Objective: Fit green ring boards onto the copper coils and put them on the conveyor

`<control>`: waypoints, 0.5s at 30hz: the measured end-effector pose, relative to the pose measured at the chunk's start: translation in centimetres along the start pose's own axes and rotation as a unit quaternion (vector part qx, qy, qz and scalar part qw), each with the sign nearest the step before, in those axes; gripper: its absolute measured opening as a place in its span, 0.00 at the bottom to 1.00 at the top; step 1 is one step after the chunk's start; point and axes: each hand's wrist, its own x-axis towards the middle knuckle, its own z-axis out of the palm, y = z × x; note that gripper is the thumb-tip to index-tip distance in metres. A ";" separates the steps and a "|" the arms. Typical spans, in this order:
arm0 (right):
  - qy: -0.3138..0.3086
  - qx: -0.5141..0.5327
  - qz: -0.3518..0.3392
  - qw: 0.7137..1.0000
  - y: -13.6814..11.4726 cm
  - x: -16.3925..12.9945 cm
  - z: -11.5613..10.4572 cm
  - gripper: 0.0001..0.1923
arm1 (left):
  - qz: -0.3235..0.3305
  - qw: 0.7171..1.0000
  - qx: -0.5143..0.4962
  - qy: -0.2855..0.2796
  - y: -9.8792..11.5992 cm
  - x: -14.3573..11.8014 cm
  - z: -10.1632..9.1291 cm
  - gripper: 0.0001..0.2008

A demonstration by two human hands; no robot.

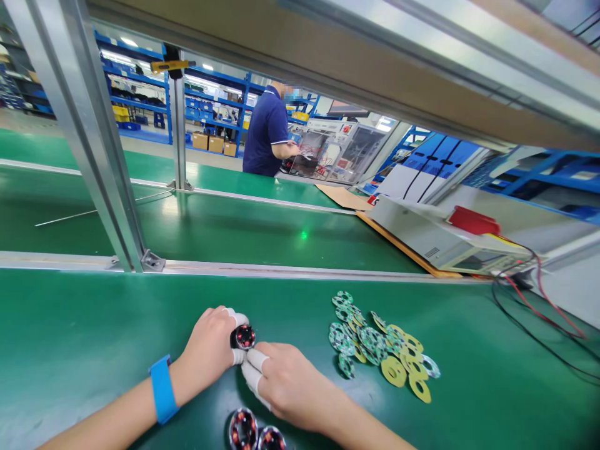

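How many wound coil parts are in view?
3. One coil part is pinched between left hand and right hand; two more lie at the bottom edge, partly cut off. More may lie out of frame.

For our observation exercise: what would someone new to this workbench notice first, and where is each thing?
At the near edge of the green bench, the left hand and right hand, in white finger cots, meet around a small round coil part. To their right lies a heap of green and yellow ring-shaped circuit boards. Across the bench, a person in a dark blue shirt stands at a machine.
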 end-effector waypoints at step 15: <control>0.025 0.263 0.436 0.860 1.6 0.5 0.3 0.13 | -0.007 1.000 0.017 0.014 0.4 -0.3 -0.3 0.18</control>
